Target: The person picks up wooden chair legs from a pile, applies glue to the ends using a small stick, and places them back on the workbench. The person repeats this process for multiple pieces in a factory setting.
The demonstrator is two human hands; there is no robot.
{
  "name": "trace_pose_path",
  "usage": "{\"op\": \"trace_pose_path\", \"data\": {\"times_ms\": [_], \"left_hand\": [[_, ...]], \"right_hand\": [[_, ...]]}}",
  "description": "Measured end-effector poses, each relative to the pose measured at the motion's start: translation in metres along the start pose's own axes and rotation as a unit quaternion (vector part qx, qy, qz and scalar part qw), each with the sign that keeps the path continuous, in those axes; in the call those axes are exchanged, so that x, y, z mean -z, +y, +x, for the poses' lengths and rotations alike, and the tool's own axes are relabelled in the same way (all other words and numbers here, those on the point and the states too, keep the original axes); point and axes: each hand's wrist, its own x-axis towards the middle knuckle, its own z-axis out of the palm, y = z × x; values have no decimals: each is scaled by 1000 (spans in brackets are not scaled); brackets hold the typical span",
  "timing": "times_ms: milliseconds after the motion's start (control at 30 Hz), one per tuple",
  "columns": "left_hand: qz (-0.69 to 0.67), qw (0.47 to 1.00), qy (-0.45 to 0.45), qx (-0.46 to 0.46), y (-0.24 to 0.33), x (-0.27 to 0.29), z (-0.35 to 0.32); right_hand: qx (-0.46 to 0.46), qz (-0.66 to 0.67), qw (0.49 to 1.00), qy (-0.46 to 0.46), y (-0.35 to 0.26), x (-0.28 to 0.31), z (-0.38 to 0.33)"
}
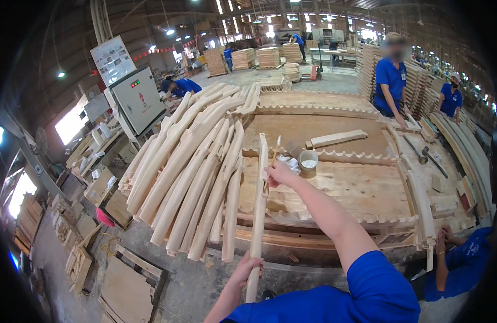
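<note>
Gripping the curved wooden leg (pixel 257 215) at its lower end in our left hand (pixel 247 267), we pinch a thin stick (pixel 275 152) in our right hand (pixel 279 173), a small cup (pixel 308 161) just beyond.

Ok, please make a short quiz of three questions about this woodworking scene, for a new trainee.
1. True or false: the left hand grips the lower end of the long curved wooden piece.
2. What does the right hand hold?
A. a hammer
B. a thin brush-like stick
C. a saw
3. Fill in: the small round pot stands on the wooden ____, beyond the right hand.

Key:
1. True.
2. B; its tip is too small to tell apart.
3. Workbench.
</note>
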Motion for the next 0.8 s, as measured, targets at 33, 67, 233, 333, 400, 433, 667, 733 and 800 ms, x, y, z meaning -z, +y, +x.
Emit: {"op": "trace_pose_path", "data": {"times_ms": [33, 67, 233, 333, 400, 433, 667, 733, 800], "left_hand": [[-5, 1000, 3, 0, -1, 0, -2], [-11, 1000, 4, -1, -2, -3, -3], [-10, 1000, -5, -6, -3, 1, -1], [-1, 1000, -22, -10, 0, -7, 1], [-8, 999, -38, -12, -2, 2, 2], [-35, 999, -18, -9, -8, 2, 0], [-46, 998, -44, -6, -5, -5, 1], [-38, 998, -38, -14, -7, -4, 1], [-51, 998, -43, -18, -8, -5, -1]], "right_hand": [[-19, 34, 999, -6, 0, 2, 0], [-15, 32, 999, -1, -1, 2, 1], [18, -45, 999, 2, -5, -4, -2], [171, -183, 966, 66, -3, -13, -7], [262, -232, 932, 91, 8, -28, -15], [282, -232, 926, 94, 13, -32, -20], [64, -25, 994, 89, -3, -17, -22], [105, -59, 990, 78, -6, -18, -20], [191, -120, 971, 79, 3, -34, -23]]}}
